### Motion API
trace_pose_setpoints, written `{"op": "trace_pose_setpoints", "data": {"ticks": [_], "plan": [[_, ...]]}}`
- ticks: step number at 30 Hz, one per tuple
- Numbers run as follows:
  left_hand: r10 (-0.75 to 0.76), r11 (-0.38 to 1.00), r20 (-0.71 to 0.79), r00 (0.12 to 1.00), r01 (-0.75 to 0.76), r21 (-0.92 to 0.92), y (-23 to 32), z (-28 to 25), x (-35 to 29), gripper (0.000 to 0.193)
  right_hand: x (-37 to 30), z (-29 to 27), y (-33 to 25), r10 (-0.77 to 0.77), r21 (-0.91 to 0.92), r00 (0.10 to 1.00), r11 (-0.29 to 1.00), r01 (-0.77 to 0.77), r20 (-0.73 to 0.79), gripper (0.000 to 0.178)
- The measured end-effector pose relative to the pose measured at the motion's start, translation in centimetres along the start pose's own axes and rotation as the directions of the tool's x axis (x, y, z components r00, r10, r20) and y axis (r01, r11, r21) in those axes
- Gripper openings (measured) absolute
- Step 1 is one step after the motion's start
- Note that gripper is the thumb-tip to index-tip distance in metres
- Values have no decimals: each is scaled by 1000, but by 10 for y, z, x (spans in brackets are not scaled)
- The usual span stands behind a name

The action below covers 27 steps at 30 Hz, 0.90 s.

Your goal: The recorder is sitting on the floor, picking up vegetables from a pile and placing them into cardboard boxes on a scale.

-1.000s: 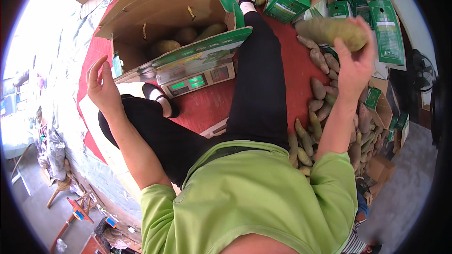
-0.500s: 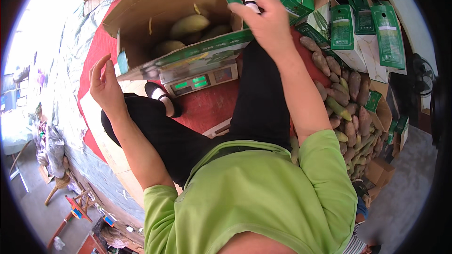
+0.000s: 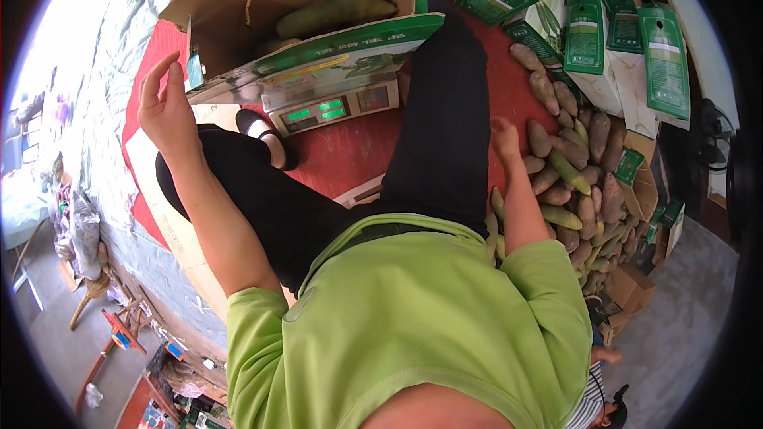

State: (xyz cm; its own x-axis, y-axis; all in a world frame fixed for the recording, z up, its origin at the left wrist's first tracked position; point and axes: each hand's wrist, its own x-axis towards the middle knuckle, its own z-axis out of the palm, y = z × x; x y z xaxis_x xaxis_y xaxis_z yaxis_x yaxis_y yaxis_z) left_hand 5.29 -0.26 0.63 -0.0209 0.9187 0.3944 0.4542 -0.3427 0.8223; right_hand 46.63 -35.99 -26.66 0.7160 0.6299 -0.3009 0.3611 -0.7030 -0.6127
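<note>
While vegetables [image 3: 338,14] already lie in our box [image 3: 318,62], upper left, a heap [image 3: 610,197] waits outside, centre right; our left hand [image 3: 168,110] is spread beside the box; we cannot tell whether our right hand [image 3: 505,140] grips anything.

Gripped by the right hand [image 3: 505,139] a second ago, a long green tuber [image 3: 342,14] now lies inside the carton [image 3: 342,57]. The hand has swung back from above the carton to beside the right leg [image 3: 441,111], near the tuber pile [image 3: 586,183]. At lower right, a co-worker's hand [image 3: 609,356] has come into view.
</note>
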Motion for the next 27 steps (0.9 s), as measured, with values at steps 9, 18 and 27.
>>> {"op": "trace_pose_setpoints", "data": {"ticks": [9, 18, 27], "plan": [[1, 1000, -1, 1000, -1, 31, -2, 2, 1, 14, -47, 72, 102, -38, 105, 938, 994, 1, 344, 35], [77, 977, 2, 997, -76, 198, -15, -12, -2, 14, -39, 55, 8, -211, 181, 945, 969, 169, 251, 34], [251, 924, 24, 968, -247, 291, 3, -3, 1, 12, -22, 38, -28, 81, 425, 962, 885, -190, 261, 26]]}}
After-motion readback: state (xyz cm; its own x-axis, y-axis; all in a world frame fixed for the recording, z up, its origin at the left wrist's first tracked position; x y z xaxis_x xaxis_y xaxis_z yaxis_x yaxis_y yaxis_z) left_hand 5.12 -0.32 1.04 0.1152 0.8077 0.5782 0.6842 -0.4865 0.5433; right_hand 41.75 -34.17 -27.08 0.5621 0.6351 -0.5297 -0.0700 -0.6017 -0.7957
